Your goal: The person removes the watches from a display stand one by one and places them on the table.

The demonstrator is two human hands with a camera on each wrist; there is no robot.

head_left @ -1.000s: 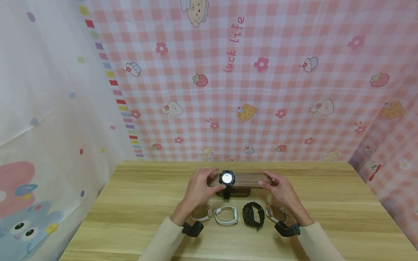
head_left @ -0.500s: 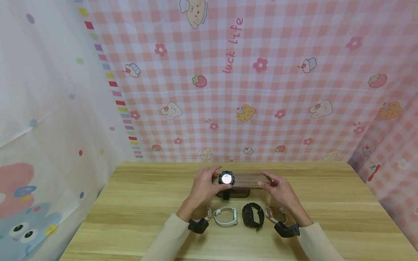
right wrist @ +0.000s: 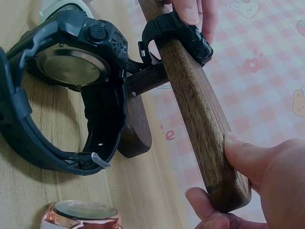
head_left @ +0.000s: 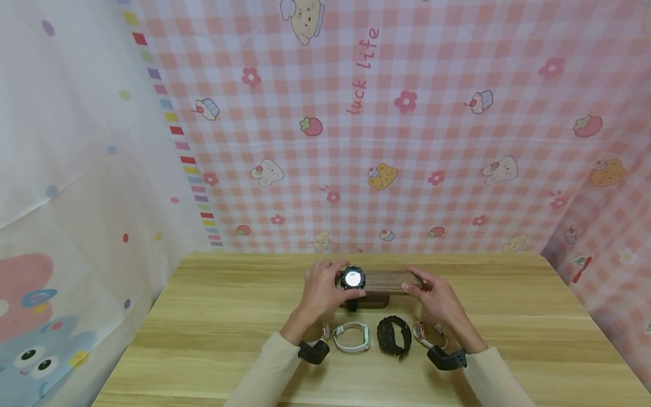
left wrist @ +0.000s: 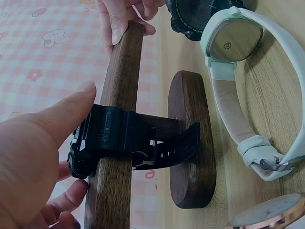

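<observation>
A dark wooden watch stand [head_left: 389,281] has a horizontal bar and an oval base. A black digital watch [head_left: 353,278] is strapped round the left part of the bar, its lit face turned up in the head view. My left hand [head_left: 319,289] holds this watch, thumb on one side of its case and fingers on the other in the left wrist view. The bar's left end is hidden behind that hand in the head view. At the opposite end, my right hand [right wrist: 281,171] grips the bar between thumb and fingers.
On the wooden table [head_left: 203,328], in front of the stand, lie a white-strapped watch [head_left: 352,337], another black watch [head_left: 394,336] and a rose-gold watch [head_left: 427,333]. One more watch [head_left: 325,332] is partly covered by the left wrist. A pink checked cloth [head_left: 386,141] hangs behind.
My left hand has slid right along the bar, from its left end up to the watch. The watch, the stand and my right hand stay nearly in place.
</observation>
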